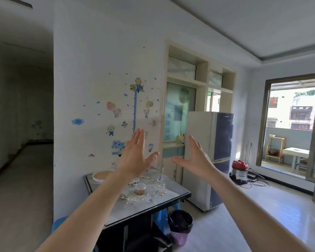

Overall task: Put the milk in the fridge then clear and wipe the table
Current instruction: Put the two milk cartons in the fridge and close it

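So, your left hand (135, 155) and right hand (195, 159) hover flat and empty, nothing begun: the milk (136, 181) stands toward the table's (127, 213) far edge behind your left wrist, so reach down, grip it and head for the fridge (204, 151).

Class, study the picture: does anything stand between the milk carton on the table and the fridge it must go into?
On the table a clear glass stands between the milk carton and the fridge. The fridge's doors look shut, so they bar the way in.
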